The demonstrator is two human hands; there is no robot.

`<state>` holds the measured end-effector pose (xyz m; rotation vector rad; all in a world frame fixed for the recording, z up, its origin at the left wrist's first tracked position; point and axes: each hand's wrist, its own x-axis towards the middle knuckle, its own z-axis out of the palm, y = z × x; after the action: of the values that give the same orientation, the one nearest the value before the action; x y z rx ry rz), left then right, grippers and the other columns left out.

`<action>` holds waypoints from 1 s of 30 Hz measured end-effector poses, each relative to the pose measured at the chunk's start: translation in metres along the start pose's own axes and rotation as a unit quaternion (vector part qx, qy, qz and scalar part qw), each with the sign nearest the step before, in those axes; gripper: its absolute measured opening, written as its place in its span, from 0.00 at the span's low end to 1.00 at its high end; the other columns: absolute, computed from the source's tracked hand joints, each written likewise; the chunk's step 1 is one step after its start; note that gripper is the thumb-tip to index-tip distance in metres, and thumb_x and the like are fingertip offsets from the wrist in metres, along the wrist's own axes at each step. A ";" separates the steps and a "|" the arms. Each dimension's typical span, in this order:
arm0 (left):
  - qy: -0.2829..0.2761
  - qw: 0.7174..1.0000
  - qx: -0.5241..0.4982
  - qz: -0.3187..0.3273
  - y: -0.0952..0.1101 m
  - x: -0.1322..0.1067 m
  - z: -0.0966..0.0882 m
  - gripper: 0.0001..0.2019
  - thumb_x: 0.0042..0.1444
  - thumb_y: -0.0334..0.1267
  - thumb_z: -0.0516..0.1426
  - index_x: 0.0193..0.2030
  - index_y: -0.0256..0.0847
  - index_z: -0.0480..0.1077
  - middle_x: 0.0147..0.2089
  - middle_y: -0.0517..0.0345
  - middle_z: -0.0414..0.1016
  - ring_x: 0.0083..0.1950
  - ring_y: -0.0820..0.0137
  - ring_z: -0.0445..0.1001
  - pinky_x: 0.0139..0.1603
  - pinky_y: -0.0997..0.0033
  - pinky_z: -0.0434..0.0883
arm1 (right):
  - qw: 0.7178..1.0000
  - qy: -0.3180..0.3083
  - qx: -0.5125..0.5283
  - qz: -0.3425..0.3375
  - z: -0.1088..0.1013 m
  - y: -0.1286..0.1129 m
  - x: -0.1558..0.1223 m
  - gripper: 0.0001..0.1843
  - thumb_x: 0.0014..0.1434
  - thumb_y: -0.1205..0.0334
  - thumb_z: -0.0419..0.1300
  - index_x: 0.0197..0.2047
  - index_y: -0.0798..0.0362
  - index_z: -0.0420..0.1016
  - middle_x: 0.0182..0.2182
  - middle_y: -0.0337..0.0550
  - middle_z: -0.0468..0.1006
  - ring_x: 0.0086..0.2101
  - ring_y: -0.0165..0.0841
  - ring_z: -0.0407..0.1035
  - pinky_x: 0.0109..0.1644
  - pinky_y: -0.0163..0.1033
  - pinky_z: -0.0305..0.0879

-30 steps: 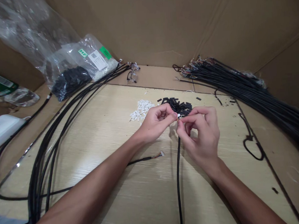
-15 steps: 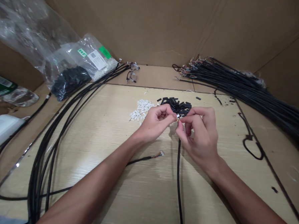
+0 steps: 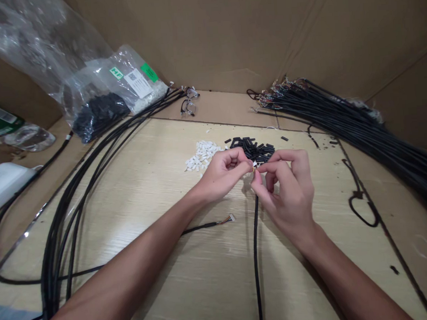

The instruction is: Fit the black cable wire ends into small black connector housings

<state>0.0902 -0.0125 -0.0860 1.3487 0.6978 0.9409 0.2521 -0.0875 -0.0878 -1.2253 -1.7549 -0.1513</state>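
Note:
My left hand (image 3: 225, 174) pinches a small white connector (image 3: 255, 164), mostly hidden by its fingertips. Close against it, my right hand (image 3: 287, 187) is closed in a pinch on a thin yellowish wire at the end of a black cable (image 3: 256, 253). That cable runs down from the fingertips to the bottom edge of the view. Just behind the hands lie a heap of white connectors (image 3: 205, 152) and a pile of short black tubes (image 3: 256, 150). Another black cable end with a white connector (image 3: 232, 217) and coloured wires rests below my left hand.
Black cables (image 3: 102, 156) curve along the left side. A thick bundle of cables with bare coloured ends (image 3: 340, 120) lies at the right. Plastic bags (image 3: 101, 108), glasses (image 3: 189, 106), a bottle (image 3: 14, 125) and a white box (image 3: 7, 187) stand around the table.
Both hands stay nearly in place, with fingertips still together at the cable end. My right hand has shifted very slightly; the view has moved a little.

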 end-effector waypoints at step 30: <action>-0.006 0.999 -0.037 -0.027 0.001 0.002 0.000 0.12 0.55 0.41 0.64 0.27 0.41 0.67 0.25 0.65 0.67 0.27 0.78 0.62 0.29 0.74 0.58 | 0.973 -0.009 0.160 0.169 0.001 -0.003 0.004 0.06 0.66 0.70 0.69 0.39 0.50 0.79 0.47 0.40 0.72 0.27 0.21 0.67 0.28 0.34 0.69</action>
<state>0.0912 -0.0111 -0.0845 1.2623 0.6809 0.9071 0.2491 -0.0861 -0.0839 -1.2634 -1.4880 0.3312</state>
